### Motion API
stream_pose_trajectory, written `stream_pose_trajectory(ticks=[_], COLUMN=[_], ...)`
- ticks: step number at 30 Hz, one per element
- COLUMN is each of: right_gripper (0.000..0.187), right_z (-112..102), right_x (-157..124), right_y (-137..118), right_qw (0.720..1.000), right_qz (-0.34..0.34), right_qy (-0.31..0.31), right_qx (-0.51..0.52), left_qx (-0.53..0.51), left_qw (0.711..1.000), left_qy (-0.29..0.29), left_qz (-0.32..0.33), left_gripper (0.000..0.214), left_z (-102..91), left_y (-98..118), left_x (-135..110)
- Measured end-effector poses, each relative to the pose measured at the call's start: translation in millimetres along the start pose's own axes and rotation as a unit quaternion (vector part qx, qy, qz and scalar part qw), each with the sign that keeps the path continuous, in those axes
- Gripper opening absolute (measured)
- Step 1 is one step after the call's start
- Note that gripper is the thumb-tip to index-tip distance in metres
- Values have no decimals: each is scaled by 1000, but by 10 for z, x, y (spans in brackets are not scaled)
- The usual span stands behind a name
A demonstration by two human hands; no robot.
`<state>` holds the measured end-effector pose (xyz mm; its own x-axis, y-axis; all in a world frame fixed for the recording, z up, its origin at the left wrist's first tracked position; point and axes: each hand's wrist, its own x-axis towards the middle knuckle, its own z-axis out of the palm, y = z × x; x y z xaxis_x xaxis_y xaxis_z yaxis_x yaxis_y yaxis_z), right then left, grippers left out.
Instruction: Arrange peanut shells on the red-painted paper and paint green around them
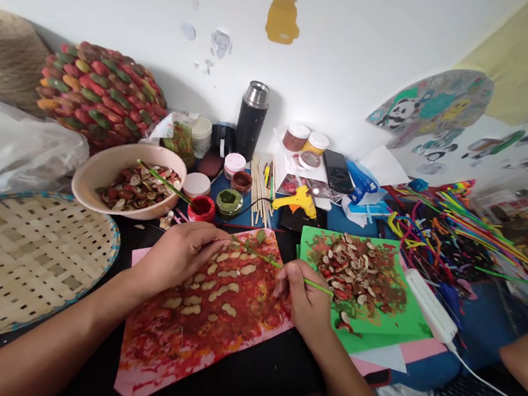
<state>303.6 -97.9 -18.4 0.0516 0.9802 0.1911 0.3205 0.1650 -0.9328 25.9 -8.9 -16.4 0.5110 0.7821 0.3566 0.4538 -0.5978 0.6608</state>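
Observation:
My right hand (pixel 305 298) grips a thin green paintbrush (pixel 311 283), its tip pointing left towards my other hand. My left hand (pixel 186 249) is closed in a pinch over the upper left of a paint-smeared pink sheet (pixel 166 346); whatever sits between its fingertips is hidden. Several pale peanut shells (pixel 224 292) lie on the sheet between my hands. Dabs of green paint (pixel 259 239) show at the sheet's top. Behind my left hand stand open jars of red paint (pixel 202 209) and green paint (pixel 229 203).
A bowl of shells (pixel 88 187) and a woven tray (pixel 29 254) occupy the left. Broken shells (pixel 351 271) cover a green sheet (pixel 371 344) at right, beside a white power strip (pixel 430 306). Behind are a yellow glue gun (pixel 296 202), wooden sticks (pixel 258 185) and a black flask (pixel 251 123).

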Motion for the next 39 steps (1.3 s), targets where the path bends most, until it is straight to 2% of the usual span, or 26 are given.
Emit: stream_pose_trajectory(ticks=[10,19,27,39], right_gripper=[48,48,46,50], right_z=[-21,6,40,113], right_x=[11,11,13,50], right_y=[-63,-124,-158,-170], right_qw=[1000,996,983,973], right_qz=[-8,-52,-119,-128], right_qy=[-22,-45,-58,-93], right_qx=[-18,-52,-126,-169], left_qx=[0,-6,17,27], left_qw=[1000,1000,999,999], left_qy=[3,12,15,7], left_qz=[4,6,27,23], left_gripper=[31,29,34,35], left_z=[-11,4,3,16], left_y=[15,13,37,31], left_x=[10,5,12,0])
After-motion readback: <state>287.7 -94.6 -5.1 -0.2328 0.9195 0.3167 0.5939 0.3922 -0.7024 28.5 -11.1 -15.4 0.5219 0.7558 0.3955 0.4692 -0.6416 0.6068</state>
